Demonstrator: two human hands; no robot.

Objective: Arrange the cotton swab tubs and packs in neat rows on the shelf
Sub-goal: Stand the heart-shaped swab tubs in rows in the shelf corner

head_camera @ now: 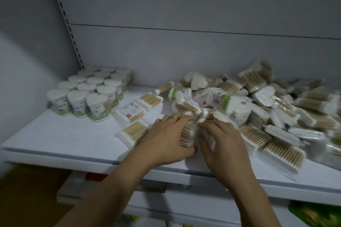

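Cotton swab tubs (92,94), heart-topped and upright, are standing in a tight block of rows at the back left corner of the shelf (55,134). To their right, toward the middle of the shelf, a few loose flat packs (134,114) are lying askew, wooden sticks showing through clear wrap. Near the front edge my left hand (166,140) and right hand (221,140) are meeting, both curling narrowly onto one held pack (190,134); blur is hiding the exact contact. I am judging the pack-sorting step as barely begun. The heap (258,101), tipped tubs mixed with packs, is covering the right half. The next move is calling for lifting this pack clear and laying it square beside the tubs.
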